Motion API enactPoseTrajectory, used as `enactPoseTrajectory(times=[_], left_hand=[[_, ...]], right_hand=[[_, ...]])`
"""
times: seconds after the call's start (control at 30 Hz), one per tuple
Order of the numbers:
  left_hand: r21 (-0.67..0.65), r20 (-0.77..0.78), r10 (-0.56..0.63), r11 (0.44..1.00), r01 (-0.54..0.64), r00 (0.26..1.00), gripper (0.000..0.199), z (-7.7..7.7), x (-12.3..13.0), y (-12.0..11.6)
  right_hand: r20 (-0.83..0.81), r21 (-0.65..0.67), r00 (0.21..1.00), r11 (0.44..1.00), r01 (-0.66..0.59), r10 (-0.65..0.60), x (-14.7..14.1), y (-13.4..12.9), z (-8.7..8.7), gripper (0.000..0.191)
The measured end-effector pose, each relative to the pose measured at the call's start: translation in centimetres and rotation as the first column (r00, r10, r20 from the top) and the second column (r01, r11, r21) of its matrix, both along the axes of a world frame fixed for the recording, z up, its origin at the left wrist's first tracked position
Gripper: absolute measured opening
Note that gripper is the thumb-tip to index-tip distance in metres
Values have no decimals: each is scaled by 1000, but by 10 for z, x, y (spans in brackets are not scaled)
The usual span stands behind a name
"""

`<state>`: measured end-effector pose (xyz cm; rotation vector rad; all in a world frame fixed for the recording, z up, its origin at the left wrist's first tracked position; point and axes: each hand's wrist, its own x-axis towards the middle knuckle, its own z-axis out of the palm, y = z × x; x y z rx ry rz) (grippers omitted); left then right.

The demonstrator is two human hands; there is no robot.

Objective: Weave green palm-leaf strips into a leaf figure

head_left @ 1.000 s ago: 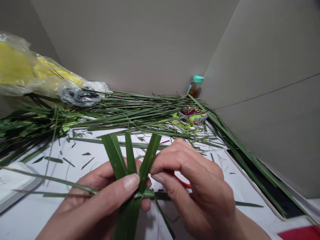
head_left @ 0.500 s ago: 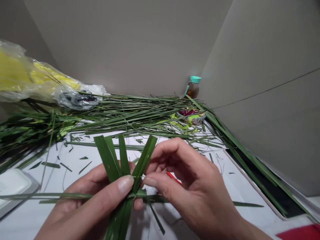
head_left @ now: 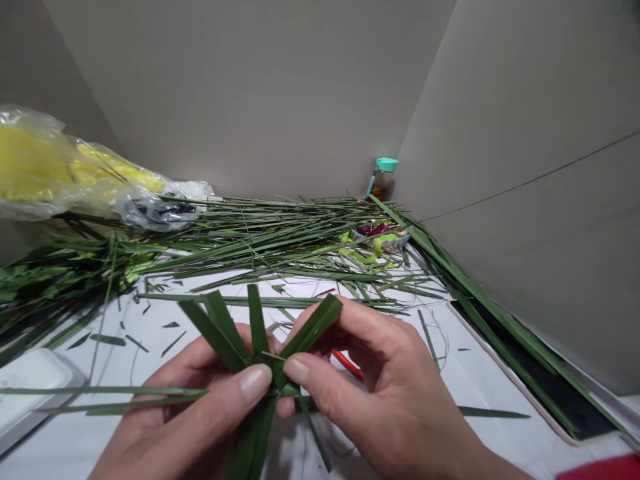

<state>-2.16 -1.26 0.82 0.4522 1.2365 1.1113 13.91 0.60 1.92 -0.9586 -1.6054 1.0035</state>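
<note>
Several flat green leaf strips [head_left: 257, 323] cross and fan out between my hands at the lower middle of the head view. My left hand [head_left: 200, 407] pinches them near the crossing, thumb on top. The thumb and fingers of my right hand [head_left: 370, 373] are closed on the strip leaning to the right. A thin pale sliver shows between the two thumbs. Long narrow strips stick out to the left past my left hand, and wide ones hang down below it. The crossing itself is partly covered by my thumbs. Behind my right hand, part of a red-handled tool [head_left: 346, 363] shows.
Long green leaves [head_left: 280, 230] are heaped along the back wall. A bottle with a turquoise lid [head_left: 385, 177] stands behind them. A clear bag of yellow stuff [head_left: 35, 167] lies left, a white box [head_left: 35, 393] below it. At right is a dark-screened tablet [head_left: 540, 373].
My right hand has bent the right-hand strip further to the right, and the strips are spread wider. My thumbs sit slightly lower. The view has shifted a little.
</note>
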Motion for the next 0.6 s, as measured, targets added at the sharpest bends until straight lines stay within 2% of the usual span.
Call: enactPoseTrajectory(times=[0.2,0.4,0.6], left_hand=[[2,52,-18,1000,18,998,41,1,-3,0],[47,-48,-64,997,67,997,39,1,-6,2],[58,97,-72,996,66,993,35,-5,-10,0]], right_hand=[[-28,-15,999,1000,25,-26,-1,-1,-1,14],[-62,-65,996,996,54,-58,-3,-2,2,12],[-51,-58,998,998,29,-32,-3,-1,0,13]])
